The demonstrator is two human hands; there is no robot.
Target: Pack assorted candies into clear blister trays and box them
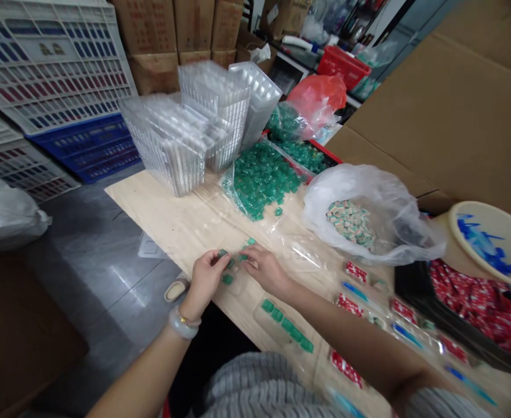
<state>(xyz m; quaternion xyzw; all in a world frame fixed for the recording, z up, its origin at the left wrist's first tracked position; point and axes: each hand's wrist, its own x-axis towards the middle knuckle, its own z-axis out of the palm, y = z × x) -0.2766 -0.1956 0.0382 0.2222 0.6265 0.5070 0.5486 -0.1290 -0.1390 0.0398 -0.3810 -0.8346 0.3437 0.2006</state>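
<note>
1. A pale wooden table (163, 212) stood over a grey tiled floor (111, 261), with brown cardboard boxes (146, 29), white crates (50, 110) and a blue crate (92, 148) behind it.
2. Near the table's front edge, the left hand (208, 271) was nearly closed, thumb and index finger pinching a small green piece (223, 253). A pale bracelet (183, 325) circled that wrist.
3. The right hand (264, 268) was just beside it, fingers bent and partly closed over other green pieces; whether it gripped one, I could not tell.
4. Beneath both hands lay a clear tray, blurred, with a loose-looking green block (228, 279) at its near side.
5. Closer to the body, another clear tray held a row of green blocks (287, 325).
6. Beyond the hands, a heap of green pieces (264, 177) spread from an open clear bag, next to upright stacks of clear plastic trays (168, 148).
7. To the right, a white plastic bag (386, 188) lay open around small striped pieces (351, 223).
8. Farther right stood a cream bucket (459, 258) containing blue pieces (485, 244), with red packets (477, 302) heaped in front of it.
</note>
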